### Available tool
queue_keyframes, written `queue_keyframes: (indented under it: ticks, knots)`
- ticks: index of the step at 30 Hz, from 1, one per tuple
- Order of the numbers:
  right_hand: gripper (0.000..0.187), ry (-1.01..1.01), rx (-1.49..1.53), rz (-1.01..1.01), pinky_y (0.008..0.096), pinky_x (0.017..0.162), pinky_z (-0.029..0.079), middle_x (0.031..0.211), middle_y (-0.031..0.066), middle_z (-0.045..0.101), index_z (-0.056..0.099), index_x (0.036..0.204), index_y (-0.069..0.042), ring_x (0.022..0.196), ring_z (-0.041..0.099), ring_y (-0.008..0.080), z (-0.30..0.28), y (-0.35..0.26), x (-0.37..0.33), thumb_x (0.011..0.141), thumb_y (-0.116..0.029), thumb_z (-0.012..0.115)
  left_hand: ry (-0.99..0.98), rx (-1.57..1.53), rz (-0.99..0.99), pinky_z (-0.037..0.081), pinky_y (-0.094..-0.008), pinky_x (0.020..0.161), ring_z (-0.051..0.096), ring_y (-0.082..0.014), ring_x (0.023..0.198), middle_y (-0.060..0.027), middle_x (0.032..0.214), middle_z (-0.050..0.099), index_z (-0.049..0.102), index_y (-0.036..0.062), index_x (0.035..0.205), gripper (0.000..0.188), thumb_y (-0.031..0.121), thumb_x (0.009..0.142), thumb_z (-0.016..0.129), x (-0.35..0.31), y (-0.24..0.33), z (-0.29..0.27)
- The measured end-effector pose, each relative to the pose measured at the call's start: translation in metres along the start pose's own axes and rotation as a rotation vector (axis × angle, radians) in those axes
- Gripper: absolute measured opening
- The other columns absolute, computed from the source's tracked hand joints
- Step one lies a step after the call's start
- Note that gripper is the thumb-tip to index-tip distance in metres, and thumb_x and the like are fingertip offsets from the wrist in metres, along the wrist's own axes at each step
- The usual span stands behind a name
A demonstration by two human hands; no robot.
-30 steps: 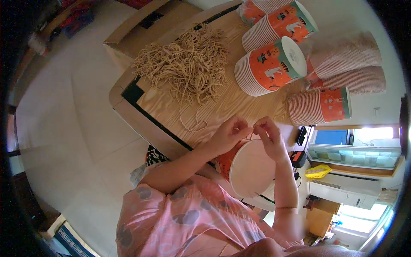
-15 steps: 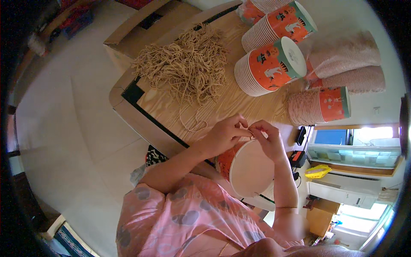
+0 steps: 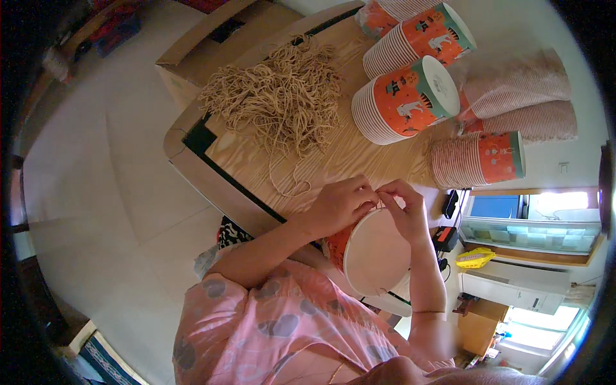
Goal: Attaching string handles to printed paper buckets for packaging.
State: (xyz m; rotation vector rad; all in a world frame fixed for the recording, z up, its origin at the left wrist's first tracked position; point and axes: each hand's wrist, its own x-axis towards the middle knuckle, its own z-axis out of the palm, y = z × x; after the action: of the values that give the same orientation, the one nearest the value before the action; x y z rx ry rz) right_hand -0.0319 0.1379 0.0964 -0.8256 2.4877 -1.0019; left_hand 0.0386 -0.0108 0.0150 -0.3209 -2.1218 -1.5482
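Observation:
A round paper bucket [image 3: 378, 256], orange with a white rim, lies with its mouth facing me, close to my body at the table edge. At its far rim my left hand [image 3: 343, 204] and my right hand [image 3: 405, 208] meet, fingertips pinched together. A short piece of twine [image 3: 379, 204] shows thinly between them at the rim; its ends are hidden by the fingers. On the opposite side of the rim a small bit of twine [image 3: 383, 290] pokes out. Beyond my left hand, a big tangled heap of tan twine pieces [image 3: 276, 96] covers part of the wooden table [image 3: 240, 157].
Stacked orange and green paper buckets [image 3: 398, 102] stand at the far right of the table, with plastic-wrapped stacks [image 3: 520, 90] behind them. A shorter stack [image 3: 478, 157] is nearer. A cardboard box [image 3: 250, 38] sits beyond the table's left edge. Black devices [image 3: 447, 237] lie at right.
My left hand has turned slightly, its fingers curling in more at the rim. The right fingertips stay pinched close by. The bucket has barely moved.

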Motion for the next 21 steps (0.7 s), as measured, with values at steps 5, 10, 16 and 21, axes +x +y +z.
queue_keyframes:
  ticks: [5, 10, 16, 21]
  knots:
    - [0.007, 0.090, -0.116, -0.051, 0.0285, 0.070, 0.047, 0.081, 0.0095, 0.061, 0.062, 0.085, -0.001, 0.078, 0.059, 0.0181, 0.002, -0.014, -0.006, 0.078, -0.001, 0.062, 0.003, -0.249, -0.159, 0.047, -0.0316, 0.061, 0.058, -0.0218, 0.072, -0.0059, 0.082, 0.054, 0.062, 0.0087, 0.084, 0.014, 0.013, 0.074, 0.070, -0.001, -0.006, 0.005]
    - [0.006, 0.119, -0.137, -0.117, 0.0298, 0.068, 0.047, 0.080, 0.0108, 0.060, 0.062, 0.083, 0.000, 0.076, 0.059, 0.0214, 0.003, -0.014, -0.009, 0.077, 0.000, 0.063, -0.056, -0.546, -0.390, 0.044, -0.0246, 0.061, 0.055, -0.0098, 0.072, -0.0013, 0.080, 0.059, 0.064, 0.0053, 0.087, 0.015, 0.017, 0.079, 0.066, -0.001, -0.015, 0.006]
    - [0.008, 0.209, -0.182, -0.160, 0.0326, 0.071, 0.047, 0.080, 0.0102, 0.060, 0.062, 0.082, -0.002, 0.078, 0.059, 0.0242, 0.008, -0.017, -0.015, 0.075, -0.001, 0.065, -0.103, -1.027, -0.862, 0.044, -0.0224, 0.063, 0.055, -0.0081, 0.070, -0.0018, 0.078, 0.061, 0.064, 0.0022, 0.085, 0.017, 0.019, 0.081, 0.063, 0.004, -0.003, 0.000]
    - [0.011, 0.269, -0.347, -0.361, 0.0348, 0.076, 0.044, 0.081, 0.0070, 0.061, 0.064, 0.082, -0.006, 0.078, 0.057, 0.0245, 0.013, -0.023, -0.015, 0.072, -0.004, 0.069, -0.077, -1.164, -0.878, 0.045, -0.0222, 0.063, 0.055, -0.0085, 0.070, -0.0017, 0.078, 0.061, 0.064, 0.0030, 0.086, 0.015, 0.017, 0.082, 0.062, -0.002, -0.009, 0.004]
